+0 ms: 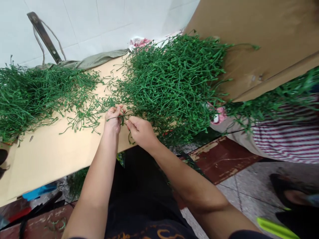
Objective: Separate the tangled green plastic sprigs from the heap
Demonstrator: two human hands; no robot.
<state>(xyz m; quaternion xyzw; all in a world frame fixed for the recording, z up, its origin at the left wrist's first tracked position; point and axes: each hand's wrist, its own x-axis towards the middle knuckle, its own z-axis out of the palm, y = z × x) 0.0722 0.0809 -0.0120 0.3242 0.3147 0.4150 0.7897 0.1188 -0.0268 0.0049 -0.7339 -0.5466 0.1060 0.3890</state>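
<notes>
Near the middle of the cardboard-covered table (74, 149), my left hand (114, 119) is closed round a few thin green stems, which stick out on both sides of its fingers. My right hand (141, 129) is just to its right, its thumb and fingers pinched on the same stems. A large heap of green stems (174, 79) with small buds lies beyond and to the right of my hands. Loose stems (86, 116) are scattered left of my hands. Another big pile of stems (27, 96) is at the far left.
An upright cardboard sheet (269, 43) stands at the right. Beside it is a person in a striped garment (286, 132). A dark metal bar (43, 36) leans on the tiled wall. A dark red board (224, 159) is below the table, and a foot (294, 196) is on the floor.
</notes>
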